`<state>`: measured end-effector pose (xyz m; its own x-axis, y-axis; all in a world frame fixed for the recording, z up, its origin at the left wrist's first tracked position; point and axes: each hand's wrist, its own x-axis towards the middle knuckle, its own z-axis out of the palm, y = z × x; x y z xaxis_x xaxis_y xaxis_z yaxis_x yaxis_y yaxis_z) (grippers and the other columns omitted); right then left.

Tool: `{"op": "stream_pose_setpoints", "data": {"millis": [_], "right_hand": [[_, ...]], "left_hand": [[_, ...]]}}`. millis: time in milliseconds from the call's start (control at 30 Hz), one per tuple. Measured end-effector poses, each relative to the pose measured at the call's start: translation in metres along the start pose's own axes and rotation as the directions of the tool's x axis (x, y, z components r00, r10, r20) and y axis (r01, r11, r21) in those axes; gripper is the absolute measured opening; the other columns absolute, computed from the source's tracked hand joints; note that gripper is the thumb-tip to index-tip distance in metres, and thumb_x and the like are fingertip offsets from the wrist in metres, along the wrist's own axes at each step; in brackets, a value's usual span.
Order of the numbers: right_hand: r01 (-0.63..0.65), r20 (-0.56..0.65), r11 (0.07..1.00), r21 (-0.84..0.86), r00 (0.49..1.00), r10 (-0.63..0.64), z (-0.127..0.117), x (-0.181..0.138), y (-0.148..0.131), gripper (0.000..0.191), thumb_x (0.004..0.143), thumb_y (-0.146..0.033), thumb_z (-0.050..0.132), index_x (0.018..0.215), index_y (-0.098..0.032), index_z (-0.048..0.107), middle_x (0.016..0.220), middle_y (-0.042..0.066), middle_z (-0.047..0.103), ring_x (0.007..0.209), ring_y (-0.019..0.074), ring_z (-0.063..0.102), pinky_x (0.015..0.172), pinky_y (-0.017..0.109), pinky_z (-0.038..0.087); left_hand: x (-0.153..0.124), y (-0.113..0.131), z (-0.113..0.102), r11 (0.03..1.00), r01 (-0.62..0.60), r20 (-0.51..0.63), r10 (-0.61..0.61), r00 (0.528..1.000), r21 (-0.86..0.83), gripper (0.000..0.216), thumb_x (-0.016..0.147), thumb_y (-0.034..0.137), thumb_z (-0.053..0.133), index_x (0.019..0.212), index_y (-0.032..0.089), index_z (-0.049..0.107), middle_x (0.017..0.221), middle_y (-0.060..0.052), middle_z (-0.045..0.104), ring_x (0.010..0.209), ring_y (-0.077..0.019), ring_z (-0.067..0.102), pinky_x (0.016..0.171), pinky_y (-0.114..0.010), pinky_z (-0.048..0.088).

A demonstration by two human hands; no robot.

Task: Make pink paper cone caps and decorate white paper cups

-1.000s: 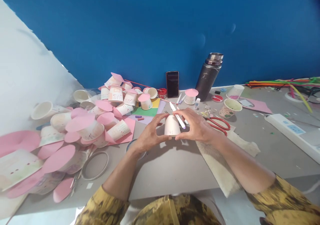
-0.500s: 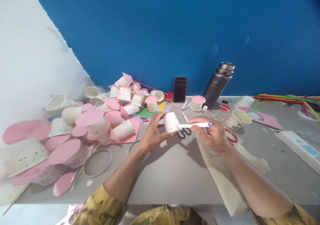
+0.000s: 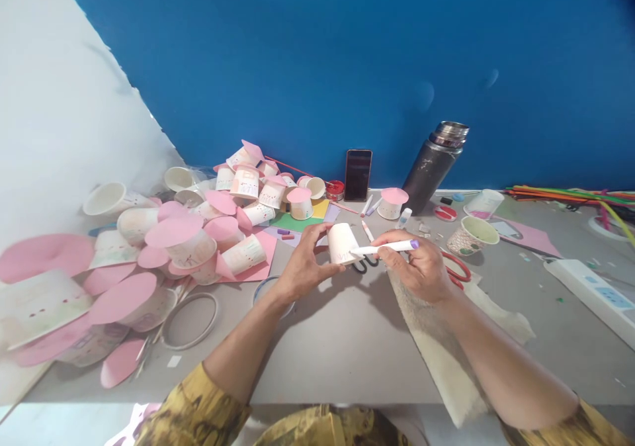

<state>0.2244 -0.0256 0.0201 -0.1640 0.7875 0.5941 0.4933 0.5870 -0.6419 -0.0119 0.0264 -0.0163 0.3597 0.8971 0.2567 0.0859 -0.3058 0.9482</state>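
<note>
My left hand (image 3: 303, 266) grips a small white paper cup (image 3: 342, 243), tilted on its side above the grey table (image 3: 337, 340). My right hand (image 3: 421, 267) pinches a white marker with a purple cap (image 3: 389, 247), held level, its tip touching the cup's side. Faint marks show on the cup wall. Black-handled scissors (image 3: 364, 264) lie just beyond the cup, partly hidden by my fingers.
A heap of decorated paper cups with pink discs (image 3: 188, 241) fills the left. A phone (image 3: 358, 175) and a steel flask (image 3: 434, 165) stand against the blue wall. Red scissors (image 3: 459, 268), a patterned cup (image 3: 471, 234), a power strip (image 3: 590, 290), a cloth (image 3: 446, 347) and pipe cleaners (image 3: 565, 196) lie right.
A second ago both hands cupped the upright cup on the table. Since then my left hand has tilted it and my right hand has brought the marker's tip to its side.
</note>
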Motion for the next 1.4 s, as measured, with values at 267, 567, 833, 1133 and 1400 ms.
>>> {"op": "stream_pose_setpoints", "data": {"millis": [267, 567, 833, 1133, 1400], "right_hand": [[-0.034, -0.033, 0.998, 0.053, 0.999, 0.036, -0.004, 0.0013, 0.0023, 0.017, 0.098, -0.033, 0.06, 0.094, -0.02, 0.071, 0.072, 0.0, 0.07, 0.059, 0.0141, 0.061, 0.057, 0.027, 0.046], [-0.065, -0.075, 0.995, 0.078, 0.995, 0.07, -0.0069, 0.0032, -0.0012, 0.017, 0.097, -0.031, 0.059, 0.09, -0.02, 0.07, 0.068, -0.001, 0.068, 0.054, 0.0118, 0.053, 0.054, 0.026, 0.041], [-0.104, -0.113, 0.973, 0.206, 0.985, 0.13, -0.0076, 0.0042, -0.0012, 0.017, 0.096, -0.032, 0.06, 0.091, -0.02, 0.071, 0.068, 0.0, 0.07, 0.056, 0.0128, 0.057, 0.054, 0.026, 0.044], [-0.14, -0.121, 0.948, 0.285, 0.976, 0.18, -0.0087, 0.0074, -0.0034, 0.017, 0.094, -0.03, 0.061, 0.086, -0.02, 0.071, 0.064, 0.0, 0.068, 0.058, 0.0134, 0.06, 0.057, 0.026, 0.046], [-0.164, -0.1, 0.892, 0.422, 0.969, 0.226, -0.0088, 0.0083, -0.0038, 0.019, 0.095, -0.034, 0.062, 0.086, -0.02, 0.072, 0.062, 0.0, 0.066, 0.056, 0.0127, 0.056, 0.054, 0.026, 0.043]], "left_hand": [[0.0014, -0.0023, 0.0016, 0.981, 0.031, 0.024, -0.027, 0.999, -0.193, 0.074, 0.064, 0.015, 0.088, 0.129, 0.026, 0.055, 0.146, -0.011, 0.045, 0.143, -0.0345, 0.044, 0.116, -0.053, 0.043], [0.0016, 0.0016, 0.0035, 0.9, 0.114, 0.108, -0.076, 0.991, -0.421, 0.072, 0.065, 0.01, 0.086, 0.127, 0.025, 0.052, 0.147, -0.011, 0.049, 0.146, -0.0339, 0.041, 0.119, -0.053, 0.037], [0.001, 0.0055, 0.0031, 0.852, 0.145, 0.133, -0.089, 0.987, -0.503, 0.074, 0.063, 0.013, 0.087, 0.127, 0.025, 0.051, 0.149, -0.011, 0.048, 0.145, -0.0366, 0.041, 0.107, -0.045, 0.048], [0.0007, 0.0049, 0.0017, 0.835, 0.145, 0.135, -0.086, 0.987, -0.531, 0.076, 0.063, 0.017, 0.091, 0.128, 0.026, 0.054, 0.146, -0.01, 0.051, 0.131, -0.031, 0.054, 0.083, -0.029, 0.055], [0.0007, 0.003, 0.0017, 0.828, 0.154, 0.131, -0.098, 0.987, -0.54, 0.075, 0.063, 0.022, 0.092, 0.129, 0.028, 0.057, 0.152, -0.009, 0.043, 0.135, -0.0324, 0.05, 0.088, -0.032, 0.056]]}}
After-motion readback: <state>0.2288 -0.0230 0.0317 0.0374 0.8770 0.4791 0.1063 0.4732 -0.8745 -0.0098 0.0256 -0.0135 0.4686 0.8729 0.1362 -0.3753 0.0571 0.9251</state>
